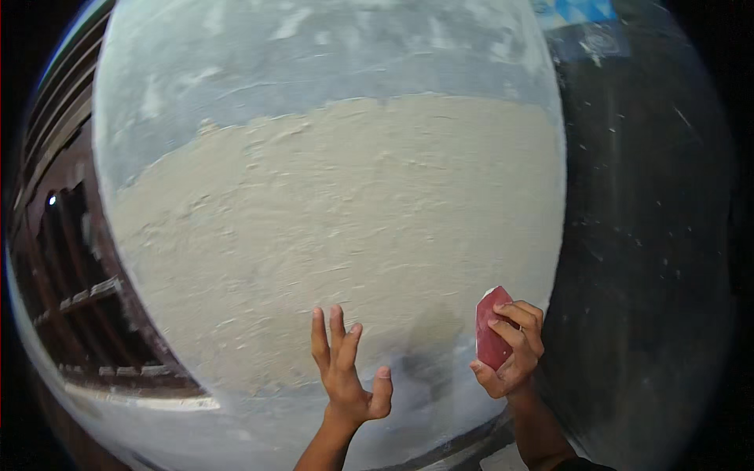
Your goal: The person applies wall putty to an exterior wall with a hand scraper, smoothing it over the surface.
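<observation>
A wall fills the middle of the head view, with a broad beige plaster patch (345,204) that has a rough, ridged surface. My left hand (348,373) is raised in front of the patch's lower edge with its fingers spread and nothing in it; whether the fingertips touch the wall I cannot tell. To its right, my right hand (518,345) grips a red piece of sandpaper (492,336), flat and folded or wrapped, with a whitish upper edge. Fingers lie across its face and the thumb is at its bottom. The sandpaper is near the wall's right edge.
Grey, whitish-smeared wall (338,71) surrounds the beige patch above and below. A dark brown slatted window frame (94,314) with a pale sill stands at the left. At the right is a dark surface (644,235) with white specks, with a blue-and-white patterned piece (577,12) at its top.
</observation>
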Demonstrator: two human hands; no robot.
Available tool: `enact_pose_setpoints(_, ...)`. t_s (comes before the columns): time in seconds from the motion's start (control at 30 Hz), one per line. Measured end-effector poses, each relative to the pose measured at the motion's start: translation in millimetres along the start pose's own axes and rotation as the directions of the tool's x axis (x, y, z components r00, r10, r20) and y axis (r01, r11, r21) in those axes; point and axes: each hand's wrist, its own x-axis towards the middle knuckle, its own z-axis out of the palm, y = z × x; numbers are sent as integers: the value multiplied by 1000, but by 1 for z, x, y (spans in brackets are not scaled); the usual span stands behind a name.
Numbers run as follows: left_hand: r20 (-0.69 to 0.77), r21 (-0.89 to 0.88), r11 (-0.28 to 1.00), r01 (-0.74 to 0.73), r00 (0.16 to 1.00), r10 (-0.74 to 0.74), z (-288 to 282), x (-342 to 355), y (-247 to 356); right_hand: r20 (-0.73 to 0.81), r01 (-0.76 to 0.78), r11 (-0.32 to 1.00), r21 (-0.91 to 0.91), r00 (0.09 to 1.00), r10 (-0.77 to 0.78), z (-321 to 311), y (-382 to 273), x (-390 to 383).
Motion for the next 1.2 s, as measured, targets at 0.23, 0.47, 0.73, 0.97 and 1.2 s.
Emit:
enact_pose_setpoints(0.23, -69, 311, 950, 36, 998, -16, -122, 4, -37, -7, 79, 983, 163, 997, -79, 85, -56, 36)
enact_pose_setpoints(0.47, -16, 539, 842, 5, 1000, 5, -226, 31, -92, -12, 158, 971, 178, 987, -158, 143, -103, 91)
enact_pose_setpoints(0.73, -7, 549, 835, -19, 1000, 28, -271, 57, -148, -22, 152, 984, 89, 988, -151, 173, -134, 118)
enact_pose_setpoints(0.97, -10, 575, 818, 0, 1000, 7, -279, 76, -166, -5, 177, 982, 70, 984, -177, 175, -139, 135)
enact_pose_setpoints(1.2, 5, 544, 839, 33, 999, -42, -261, 67, -171, 39, 135, 990, 50, 990, -137, 158, -129, 140)
